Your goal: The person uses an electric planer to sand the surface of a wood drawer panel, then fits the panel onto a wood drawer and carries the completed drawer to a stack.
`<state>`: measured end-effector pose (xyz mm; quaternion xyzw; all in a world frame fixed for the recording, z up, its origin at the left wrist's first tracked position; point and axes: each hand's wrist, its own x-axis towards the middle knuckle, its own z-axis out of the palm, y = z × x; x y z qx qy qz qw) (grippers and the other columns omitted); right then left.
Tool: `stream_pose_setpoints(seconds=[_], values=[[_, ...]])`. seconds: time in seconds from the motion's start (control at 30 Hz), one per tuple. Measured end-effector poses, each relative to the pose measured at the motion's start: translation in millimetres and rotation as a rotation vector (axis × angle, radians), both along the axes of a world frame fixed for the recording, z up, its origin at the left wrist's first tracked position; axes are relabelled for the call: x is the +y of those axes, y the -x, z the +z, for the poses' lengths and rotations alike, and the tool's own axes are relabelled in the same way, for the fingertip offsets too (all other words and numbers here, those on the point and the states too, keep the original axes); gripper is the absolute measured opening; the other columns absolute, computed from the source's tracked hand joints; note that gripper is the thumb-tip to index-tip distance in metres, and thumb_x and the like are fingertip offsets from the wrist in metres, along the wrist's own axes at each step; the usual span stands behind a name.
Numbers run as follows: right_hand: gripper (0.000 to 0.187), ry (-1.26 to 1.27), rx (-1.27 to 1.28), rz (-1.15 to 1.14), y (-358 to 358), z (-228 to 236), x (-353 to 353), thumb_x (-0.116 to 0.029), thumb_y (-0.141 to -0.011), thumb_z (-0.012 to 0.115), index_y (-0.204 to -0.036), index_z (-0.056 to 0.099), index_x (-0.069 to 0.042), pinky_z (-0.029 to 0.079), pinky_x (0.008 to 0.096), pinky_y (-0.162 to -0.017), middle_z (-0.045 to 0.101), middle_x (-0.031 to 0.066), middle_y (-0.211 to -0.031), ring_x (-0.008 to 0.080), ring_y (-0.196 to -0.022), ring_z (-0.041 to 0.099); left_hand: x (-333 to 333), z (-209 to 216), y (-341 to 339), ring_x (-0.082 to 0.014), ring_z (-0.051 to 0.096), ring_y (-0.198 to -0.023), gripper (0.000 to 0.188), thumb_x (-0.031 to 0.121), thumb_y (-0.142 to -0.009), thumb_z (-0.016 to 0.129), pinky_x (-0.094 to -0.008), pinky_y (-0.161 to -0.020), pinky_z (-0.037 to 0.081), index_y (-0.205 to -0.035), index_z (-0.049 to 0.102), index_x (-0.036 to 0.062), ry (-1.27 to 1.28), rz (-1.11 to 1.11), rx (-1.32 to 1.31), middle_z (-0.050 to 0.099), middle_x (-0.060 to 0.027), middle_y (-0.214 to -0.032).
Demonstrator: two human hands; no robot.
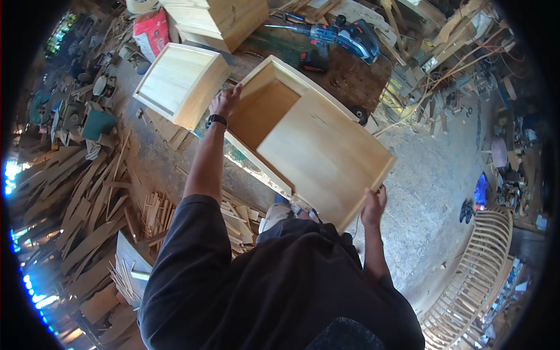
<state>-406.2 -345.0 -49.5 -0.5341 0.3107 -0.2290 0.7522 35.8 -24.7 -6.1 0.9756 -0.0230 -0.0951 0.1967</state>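
A pale wooden box (pixel 326 146) lies tilted across the view in front of me. A flat panel covers its nearer right part, while the far left part opens onto a brown inside (pixel 265 111). My left hand (pixel 224 102), with a dark band on the wrist, is closed on the box's far left edge. At the near right corner my right hand (pixel 373 207) grips the edge, thumb up along the side. Just left of my left hand stands a smaller wooden box (pixel 181 81) with a framed pale face, apart from the one I hold.
Beyond the box, a dark worktable (pixel 361 79) bears a blue cordless power tool (pixel 356 41) and a drill (pixel 315 35). A larger wooden cabinet (pixel 233 23) and a red-white sack (pixel 151 32) stand farther left. Wood offcuts (pixel 76 216) pile up at left; a slatted curved frame (pixel 472 280) lies at right.
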Motion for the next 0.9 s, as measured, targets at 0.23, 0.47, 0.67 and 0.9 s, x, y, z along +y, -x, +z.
stream_pose_setpoints(seconds=[0.23, 0.47, 0.67, 0.9], values=[[0.078, -0.047, 0.024, -0.163, 148.1, 54.2, -70.3, -0.033, -0.077, 0.069, -0.143, 0.043, 0.0, 0.048, 0.0494, -0.097, 0.056, 0.0213, -0.127, 0.0344, -0.114, 0.056, -7.5, 7.1, -1.3, -0.0375, 0.06, -0.123, 0.059, 0.068, -0.097, 0.037, -0.0493, -0.104, 0.045, -0.122, 0.071, 0.026, -0.047, -0.004, 0.027, 0.068, -0.0153, -0.125], [0.078, 0.044, 0.095, -0.314, 155.9, 111.0, -53.1, -0.031, -0.077, 0.065, -0.144, 0.041, -0.001, 0.051, 0.0483, -0.093, 0.054, 0.0212, -0.128, 0.0344, -0.113, 0.057, 9.8, -6.6, 6.3, -0.0321, 0.063, -0.119, 0.059, 0.056, -0.097, 0.057, -0.0395, -0.102, 0.046, -0.126, 0.067, 0.0056, 0.683, 0.011, -0.432, 0.068, -0.0186, -0.124], [0.061, -0.298, -0.339, -0.247, 23.9, 73.6, 21.4, -0.014, -0.085, 0.066, -0.142, 0.047, -0.004, 0.048, 0.0444, -0.103, 0.06, 0.0112, -0.13, 0.0295, -0.122, 0.057, -56.9, 24.8, 214.4, -0.0171, 0.057, -0.1, 0.044, 0.047, -0.106, 0.044, -0.0327, -0.087, 0.047, -0.12, 0.058, 0.0087, 1.394, 0.199, -0.093, 0.06, -0.005, -0.11], [0.048, -0.675, -0.227, 0.193, -46.7, 73.0, 48.4, -0.008, -0.092, 0.064, -0.138, 0.05, -0.006, 0.049, 0.0391, -0.104, 0.061, 0.0073, -0.129, 0.0213, -0.12, 0.06, -109.9, 42.4, 369.9, -0.025, 0.052, -0.13, 0.069, 0.054, -0.096, 0.057, -0.0441, -0.111, 0.039, -0.142, 0.043, 0.0042, 1.744, 0.304, 0.324, 0.057, -0.0112, -0.135]])
